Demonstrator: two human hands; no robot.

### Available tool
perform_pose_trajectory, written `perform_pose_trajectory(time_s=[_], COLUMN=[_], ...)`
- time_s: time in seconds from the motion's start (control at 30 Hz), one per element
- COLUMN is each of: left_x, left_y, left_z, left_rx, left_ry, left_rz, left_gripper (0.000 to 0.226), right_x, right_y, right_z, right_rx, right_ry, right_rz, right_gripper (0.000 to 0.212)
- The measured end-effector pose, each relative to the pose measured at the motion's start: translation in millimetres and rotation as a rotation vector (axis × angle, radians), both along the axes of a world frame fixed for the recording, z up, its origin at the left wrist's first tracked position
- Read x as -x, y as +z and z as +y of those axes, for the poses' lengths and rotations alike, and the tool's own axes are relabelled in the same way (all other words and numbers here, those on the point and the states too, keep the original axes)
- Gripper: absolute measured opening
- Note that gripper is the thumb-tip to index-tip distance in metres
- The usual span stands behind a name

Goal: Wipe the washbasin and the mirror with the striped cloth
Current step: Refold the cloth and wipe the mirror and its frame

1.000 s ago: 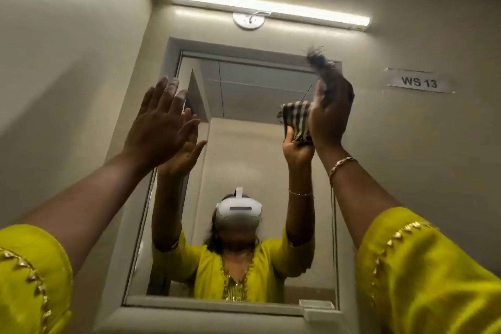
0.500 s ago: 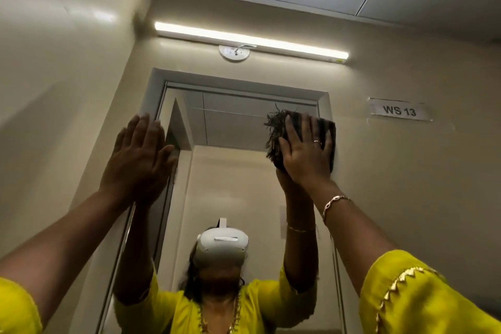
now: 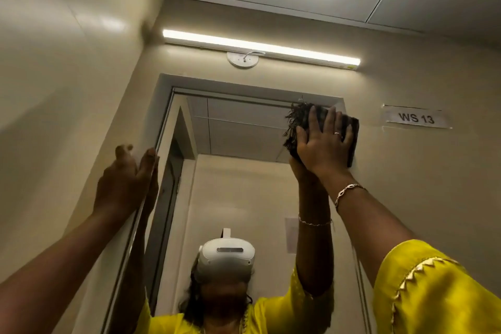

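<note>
Head view: right hand (image 3: 322, 149) presses striped cloth (image 3: 298, 122) flat-palmed at mirror (image 3: 244, 184) top-right corner; left hand (image 3: 124, 182) open on left edge.

We count two hands (image 3: 122, 182) (image 3: 322, 144), one cloth (image 3: 298, 122), one mirror (image 3: 238, 184), one light (image 3: 260, 47), one sign (image 3: 416, 117) (reads WS 13), one bracelet (image 3: 348, 191), one ring (image 3: 337, 133).

Both arms raised; left hand (image 3: 123, 182) flat, right hand (image 3: 322, 148) spread, pressing.
</note>
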State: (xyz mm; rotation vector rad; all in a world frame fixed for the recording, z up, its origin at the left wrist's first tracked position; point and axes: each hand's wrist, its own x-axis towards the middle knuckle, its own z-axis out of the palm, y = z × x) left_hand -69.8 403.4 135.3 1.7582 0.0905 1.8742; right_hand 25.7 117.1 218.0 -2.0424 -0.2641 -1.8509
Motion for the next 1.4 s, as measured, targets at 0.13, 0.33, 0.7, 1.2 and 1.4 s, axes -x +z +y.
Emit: perform_pose_trajectory(time_s=[0.13,0.33,0.7,1.2,1.4], left_x=[-1.7,1.8,-4.4,-7.8,-9.1], left_y=[-17.9,-30.6,-32.9,-32.4,-31.4], left_z=[14.8,15.9,22.7,18.1,21.8], left_rx=[0.141,0.217,0.172,0.106,0.073], left_ry=[-0.235,-0.473,-0.451,-0.407,-0.399], left_rz=[0.118,0.199,0.186,0.135,0.13], left_gripper=[0.084,0.074,0.097,0.058,0.061], right_x=[-0.1,11.8,47.5,75.6,63.2], right_y=[4.7,5.0,2.0,8.6,8.2], right_z=[6.0,32.9,137.5,202.9,187.6], right_rx=[-0.041,-0.074,0.086,0.335,0.468], right_ry=[-0.007,0.055,0.105,0.145,0.109], right_rz=[-0.005,0.024,-0.055,-0.098,-0.162], right_gripper=[0.058,0.058,0.06,0.056,0.055])
